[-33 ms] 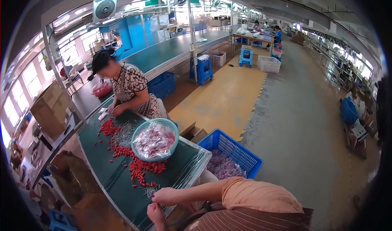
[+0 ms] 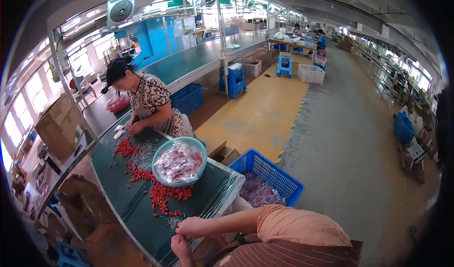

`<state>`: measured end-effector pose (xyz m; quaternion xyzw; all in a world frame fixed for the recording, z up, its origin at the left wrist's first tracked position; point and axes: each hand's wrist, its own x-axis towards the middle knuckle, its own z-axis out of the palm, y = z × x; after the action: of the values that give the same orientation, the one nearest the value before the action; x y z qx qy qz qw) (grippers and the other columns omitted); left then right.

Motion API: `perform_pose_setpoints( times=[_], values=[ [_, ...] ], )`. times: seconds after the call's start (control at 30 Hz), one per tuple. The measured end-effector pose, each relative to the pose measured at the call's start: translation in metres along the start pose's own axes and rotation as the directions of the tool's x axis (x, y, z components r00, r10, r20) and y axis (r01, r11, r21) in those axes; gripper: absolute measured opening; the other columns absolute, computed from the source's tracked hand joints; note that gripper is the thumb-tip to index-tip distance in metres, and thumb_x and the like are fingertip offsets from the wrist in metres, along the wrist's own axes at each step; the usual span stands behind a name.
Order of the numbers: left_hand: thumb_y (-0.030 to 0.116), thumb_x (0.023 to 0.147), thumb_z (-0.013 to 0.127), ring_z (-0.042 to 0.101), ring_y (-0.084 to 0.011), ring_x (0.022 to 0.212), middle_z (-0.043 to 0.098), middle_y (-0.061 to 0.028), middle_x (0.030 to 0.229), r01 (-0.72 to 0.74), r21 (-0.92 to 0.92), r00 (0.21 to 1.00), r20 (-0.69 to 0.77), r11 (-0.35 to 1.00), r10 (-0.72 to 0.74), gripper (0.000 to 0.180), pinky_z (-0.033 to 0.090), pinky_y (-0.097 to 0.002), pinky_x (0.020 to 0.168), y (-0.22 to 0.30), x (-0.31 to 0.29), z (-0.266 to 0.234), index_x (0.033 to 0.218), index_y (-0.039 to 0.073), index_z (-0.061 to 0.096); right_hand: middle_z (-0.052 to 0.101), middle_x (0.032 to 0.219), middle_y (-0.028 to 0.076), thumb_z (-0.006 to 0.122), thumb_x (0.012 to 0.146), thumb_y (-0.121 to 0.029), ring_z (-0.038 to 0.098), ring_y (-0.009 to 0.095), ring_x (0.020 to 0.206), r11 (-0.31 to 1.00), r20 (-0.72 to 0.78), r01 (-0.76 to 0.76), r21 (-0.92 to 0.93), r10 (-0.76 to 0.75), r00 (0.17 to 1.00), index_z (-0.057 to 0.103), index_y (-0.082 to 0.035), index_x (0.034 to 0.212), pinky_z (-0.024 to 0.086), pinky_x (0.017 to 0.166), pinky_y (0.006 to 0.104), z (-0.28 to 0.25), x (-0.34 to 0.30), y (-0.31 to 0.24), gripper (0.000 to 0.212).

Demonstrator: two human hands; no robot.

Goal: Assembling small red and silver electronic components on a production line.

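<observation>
Side by side at the near end of the green work table (image 2: 135, 219), my right hand (image 2: 193, 226) and my left hand (image 2: 180, 246) have their fingers closed. What they hold, if anything, is too small and hidden to make out. Just beyond the fingertips lies a small pile of thin grey metal pieces, like screws (image 2: 174, 221). Many small red plugs (image 2: 163, 196) spread from there up the table. A second heap of grey metal pieces (image 2: 145, 156) lies farther off. Among them stands a round light-green basket (image 2: 157, 173) filled with clear plastic packets (image 2: 179, 162) that show red inside.
A co-worker (image 2: 151, 97) works across the table with both hands over small parts. To the right of the table stands a blue crate (image 2: 288, 184) with clear packets, beside an open cardboard box (image 2: 222, 154). Blue stools (image 2: 284, 66) and a white crate (image 2: 311, 74) stand farther along the floor.
</observation>
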<state>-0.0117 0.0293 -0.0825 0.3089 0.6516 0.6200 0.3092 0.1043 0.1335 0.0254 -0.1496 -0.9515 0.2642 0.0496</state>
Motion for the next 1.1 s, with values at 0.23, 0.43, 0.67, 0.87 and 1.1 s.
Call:
perform_pose_setpoints(
  times=[0.23,0.43,0.67,0.87,1.1],
  values=[
    [0.022,0.080,0.067,0.041,-0.0064,0.044,0.048,0.0014,0.058,0.037,-0.047,0.998,-0.039,0.998,-0.039,0.025,0.033,-0.0218,0.038,-0.012,-0.009,-0.011,0.071,0.006,0.050,0.060,0.085,0.017,0.055,0.074,-0.016,0.059,0.034,0.084,0.995,0.016,0.033,0.096,-0.035,0.999,0.059,-0.004,0.083,0.047,0.070,0.0419,-0.001,-0.003,-0.003,0.016],
    [0.023,0.079,0.060,0.055,-0.0179,0.069,0.060,-0.0096,0.075,0.058,0.261,0.996,0.047,0.964,-0.072,0.022,0.044,-0.0304,0.067,0.032,-0.001,0.010,0.080,0.001,0.061,0.063,0.084,0.017,0.056,0.079,-0.016,0.060,0.033,0.082,0.952,-0.152,0.059,0.301,-0.014,0.988,0.062,-0.003,0.094,0.048,0.071,0.0376,-0.025,-0.017,0.019,0.021],
    [0.012,0.080,0.061,0.046,-0.0050,0.057,0.055,0.0013,0.068,0.100,-0.014,0.995,-0.015,0.995,-0.100,0.009,0.037,-0.0208,0.047,0.050,-0.014,0.018,0.076,0.005,0.057,0.063,0.082,0.015,0.059,0.080,-0.024,0.061,0.032,0.080,0.954,0.022,-0.115,0.278,0.113,0.993,0.059,-0.006,0.096,0.046,0.069,0.0395,-0.018,-0.011,0.012,0.024],
    [0.012,0.080,0.060,0.040,-0.0056,0.049,0.051,0.0012,0.066,0.287,-0.195,0.957,0.015,0.938,-0.290,0.009,0.029,-0.0204,0.039,0.058,-0.017,0.014,0.075,0.006,0.055,0.059,0.079,0.012,0.064,0.076,-0.017,0.058,0.029,0.076,0.947,-0.072,-0.105,0.303,0.133,0.989,0.061,-0.008,0.094,0.046,0.070,0.0383,-0.033,-0.022,-0.003,0.021],
    [0.012,0.081,0.061,0.038,-0.0047,0.047,0.050,0.0013,0.065,0.418,-0.333,0.908,0.185,0.845,-0.376,0.008,0.028,-0.0193,0.039,0.085,-0.019,0.015,0.079,0.006,0.056,0.056,0.090,0.009,0.067,0.073,-0.012,0.054,0.027,0.088,0.975,-0.194,0.221,0.004,-0.216,0.957,0.062,-0.005,0.081,0.046,0.075,0.0356,-0.020,-0.028,0.010,0.012]
  ],
)
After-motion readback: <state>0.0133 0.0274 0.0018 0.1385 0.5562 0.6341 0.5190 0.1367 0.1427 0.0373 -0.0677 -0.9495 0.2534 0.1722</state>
